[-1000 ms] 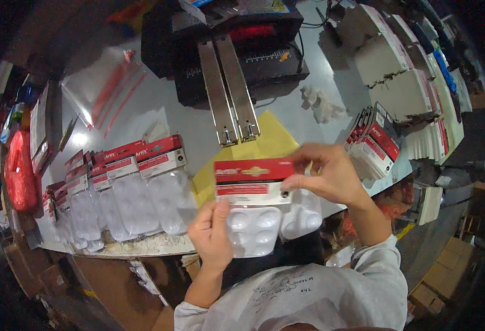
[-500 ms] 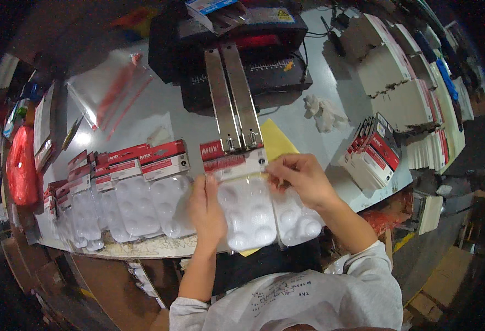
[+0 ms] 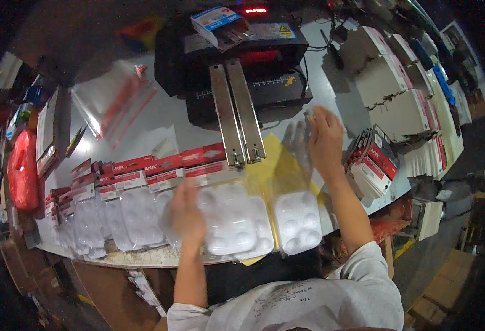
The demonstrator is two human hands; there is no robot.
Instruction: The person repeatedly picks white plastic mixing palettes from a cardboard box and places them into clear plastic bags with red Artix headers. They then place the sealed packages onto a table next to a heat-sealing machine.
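My left hand (image 3: 187, 215), smeared by motion, is at the left edge of a bagged white plastic paint palette (image 3: 228, 223) with a red and white header card (image 3: 203, 160). Whether its fingers grip the bag I cannot tell. That palette partly covers another one. To its right lies a white palette (image 3: 297, 223) in a clear bag. My right hand (image 3: 326, 140) is over the table right of the machine, its fingers bent together; what they hold, if anything, is hidden. Two metal rails (image 3: 236, 113) reach from the black machine (image 3: 231, 44) toward the palettes.
Several carded palettes (image 3: 134, 218) overlap along the table's front left. Header cards (image 3: 372, 163) stand at right, before tall card stacks (image 3: 399, 113). Clear bags (image 3: 107, 102) lie at back left. Yellow sheeting (image 3: 275, 160) is under the rail ends. A small box (image 3: 217, 25) tops the machine.
The carded palette has moved left from under the rail ends, along with my left hand. My right hand has left the card and reached far right, over where white crumpled material lay.
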